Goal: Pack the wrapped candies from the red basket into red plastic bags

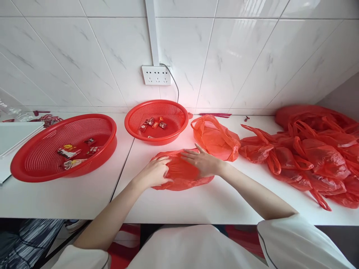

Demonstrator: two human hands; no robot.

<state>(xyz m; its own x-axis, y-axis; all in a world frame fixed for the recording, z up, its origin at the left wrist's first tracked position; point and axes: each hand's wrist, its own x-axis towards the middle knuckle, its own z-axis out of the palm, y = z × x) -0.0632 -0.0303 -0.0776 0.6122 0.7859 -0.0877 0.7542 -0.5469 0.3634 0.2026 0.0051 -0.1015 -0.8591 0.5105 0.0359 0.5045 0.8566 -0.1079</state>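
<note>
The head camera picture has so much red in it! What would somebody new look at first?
Probably the big heap of red bags at the right of the white table. Next, maybe the left basket and the middle basket, both red with little packets inside. Front and centre, the left hand and right hand touch a crinkly red bag.

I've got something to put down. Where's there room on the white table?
Bare white table shows between the left basket and the red bag being touched, and between that bag and the near edge. It's crowded at the right, where red bags are heaped.
</note>
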